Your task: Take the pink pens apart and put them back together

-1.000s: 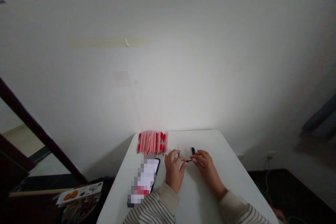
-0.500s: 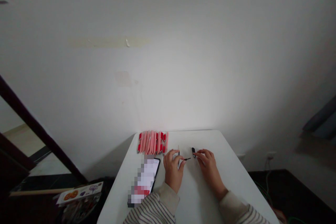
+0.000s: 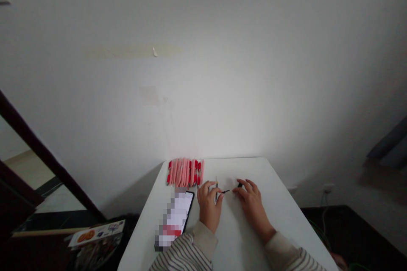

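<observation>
In the head view, the right hand [image 3: 252,201] now curls about the small black piece [image 3: 239,185] over the white table [image 3: 230,241], though I can't tell if it's gripped; the left hand [image 3: 210,209] narrowly pinches a thin black stick [image 3: 226,191], so both hands have parts.

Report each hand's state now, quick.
Left hand: closed, pinching a thin dark piece.
Right hand: fingers curled at a black piece; whether gripped cannot be told.
</observation>
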The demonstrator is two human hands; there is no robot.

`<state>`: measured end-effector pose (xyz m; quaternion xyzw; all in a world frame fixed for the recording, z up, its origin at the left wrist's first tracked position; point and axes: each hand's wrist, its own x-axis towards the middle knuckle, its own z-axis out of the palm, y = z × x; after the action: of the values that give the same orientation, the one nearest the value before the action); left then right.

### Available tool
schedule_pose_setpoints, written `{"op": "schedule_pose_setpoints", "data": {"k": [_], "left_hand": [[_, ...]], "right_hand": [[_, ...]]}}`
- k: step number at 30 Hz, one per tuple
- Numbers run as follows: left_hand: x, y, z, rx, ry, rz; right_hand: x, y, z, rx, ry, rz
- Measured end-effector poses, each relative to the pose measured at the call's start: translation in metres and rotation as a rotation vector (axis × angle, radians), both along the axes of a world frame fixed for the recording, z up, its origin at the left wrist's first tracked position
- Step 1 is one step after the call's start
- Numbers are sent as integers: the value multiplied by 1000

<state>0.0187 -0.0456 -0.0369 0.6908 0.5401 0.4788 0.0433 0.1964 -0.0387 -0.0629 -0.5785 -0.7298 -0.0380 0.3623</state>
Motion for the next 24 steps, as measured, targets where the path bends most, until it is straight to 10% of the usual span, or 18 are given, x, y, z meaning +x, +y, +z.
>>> {"op": "schedule_pose_setpoints", "data": {"k": [24], "left_hand": [[0,-1,1,-19,-20,-17]], "right_hand": [[1,0,4,125,109,31]]}}
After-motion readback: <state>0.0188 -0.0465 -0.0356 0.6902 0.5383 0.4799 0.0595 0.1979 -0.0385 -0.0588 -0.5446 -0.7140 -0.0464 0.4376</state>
